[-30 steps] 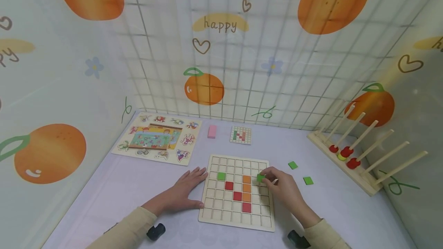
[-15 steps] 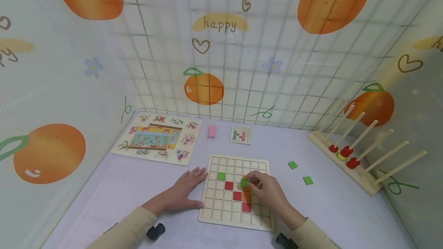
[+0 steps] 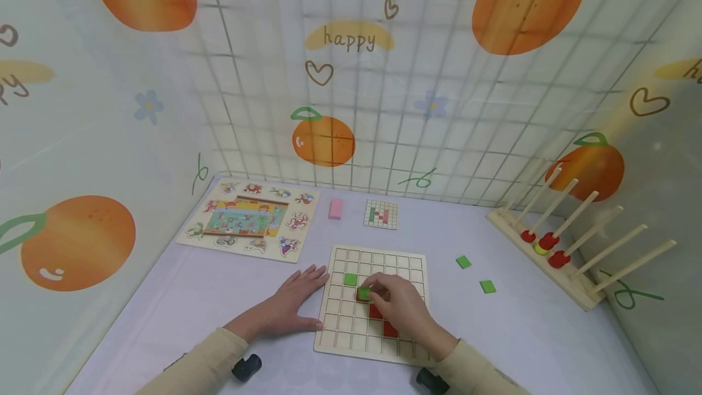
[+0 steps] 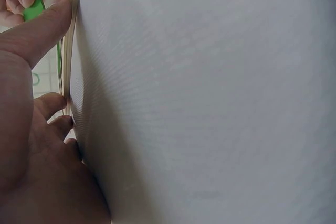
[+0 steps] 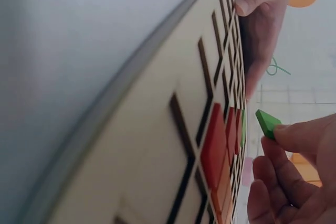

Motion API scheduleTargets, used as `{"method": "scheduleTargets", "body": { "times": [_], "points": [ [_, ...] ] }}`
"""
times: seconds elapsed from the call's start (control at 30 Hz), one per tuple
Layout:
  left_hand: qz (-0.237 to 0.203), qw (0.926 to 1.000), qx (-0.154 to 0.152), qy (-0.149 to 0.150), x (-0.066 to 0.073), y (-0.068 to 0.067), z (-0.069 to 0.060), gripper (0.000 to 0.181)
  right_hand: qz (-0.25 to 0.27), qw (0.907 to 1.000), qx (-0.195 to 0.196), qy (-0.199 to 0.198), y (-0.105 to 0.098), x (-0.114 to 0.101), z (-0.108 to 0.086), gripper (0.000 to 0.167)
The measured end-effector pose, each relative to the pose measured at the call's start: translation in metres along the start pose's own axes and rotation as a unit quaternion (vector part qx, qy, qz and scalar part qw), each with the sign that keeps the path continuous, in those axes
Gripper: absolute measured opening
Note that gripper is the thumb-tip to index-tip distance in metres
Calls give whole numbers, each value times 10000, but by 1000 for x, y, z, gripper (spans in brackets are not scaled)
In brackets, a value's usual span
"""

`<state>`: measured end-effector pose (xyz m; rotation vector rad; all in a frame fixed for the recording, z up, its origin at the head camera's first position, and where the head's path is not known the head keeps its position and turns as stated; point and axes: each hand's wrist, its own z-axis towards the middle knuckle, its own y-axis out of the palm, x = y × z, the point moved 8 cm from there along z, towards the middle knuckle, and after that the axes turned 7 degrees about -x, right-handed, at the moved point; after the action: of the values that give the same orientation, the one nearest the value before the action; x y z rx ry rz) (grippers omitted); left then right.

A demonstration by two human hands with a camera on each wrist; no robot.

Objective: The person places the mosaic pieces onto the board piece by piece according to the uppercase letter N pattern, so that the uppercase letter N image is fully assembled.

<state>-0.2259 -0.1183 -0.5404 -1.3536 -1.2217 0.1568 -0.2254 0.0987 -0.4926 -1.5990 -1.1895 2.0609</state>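
Observation:
A wooden grid board (image 3: pixel 351 346) lies in front of me with red, orange and green square tiles set in it. My right hand (image 3: pixel 403 309) pinches a green tile (image 3: pixel 364 294) between thumb and fingertips, over the upper red tile; the right wrist view shows this tile (image 5: pixel 268 123) raised off the board. The hand partly covers the orange tiles. My left hand (image 3: pixel 290 303) lies flat with spread fingers, thumb and fingertips touching the board's left edge. Left of the held tile, a green tile (image 3: pixel 350 280) sits in a cell.
Two loose green tiles (image 3: pixel 463 261) (image 3: pixel 487 286) lie right of the board. Behind it are a small patterned card (image 3: pixel 381 214) and a pink block (image 3: pixel 336 209). A picture puzzle board (image 3: pixel 280 251) is at the back left, a wooden peg rack (image 3: pixel 570 282) at the right.
My right hand has moved left across the board with the green tile, from the right-hand columns to over the upper red tile. The left hand has not moved.

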Motion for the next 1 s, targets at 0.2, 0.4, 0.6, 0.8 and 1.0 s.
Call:
{"method": "scheduleTargets", "body": {
  "times": [0.2,0.4,0.6,0.8,1.0],
  "points": [
    [-33,10000,-24,-24,0,1,0,99,-169,9998,-81,0,10,-2,9,16],
    [-29,10000,-25,-55,0,1,0,99,-466,9988,-96,-151,16,-8,18,12],
    [-65,10000,-11,-41,-1,1,0,99,-664,9975,-200,-96,23,-11,23,10],
    [-59,10000,-10,-20,-1,1,0,99,-885,9957,-254,-132,27,-15,28,9],
    [-45,10000,-15,-51,0,1,-1,99,-1265,9914,-108,-314,28,-21,30,13]
  ]
}}
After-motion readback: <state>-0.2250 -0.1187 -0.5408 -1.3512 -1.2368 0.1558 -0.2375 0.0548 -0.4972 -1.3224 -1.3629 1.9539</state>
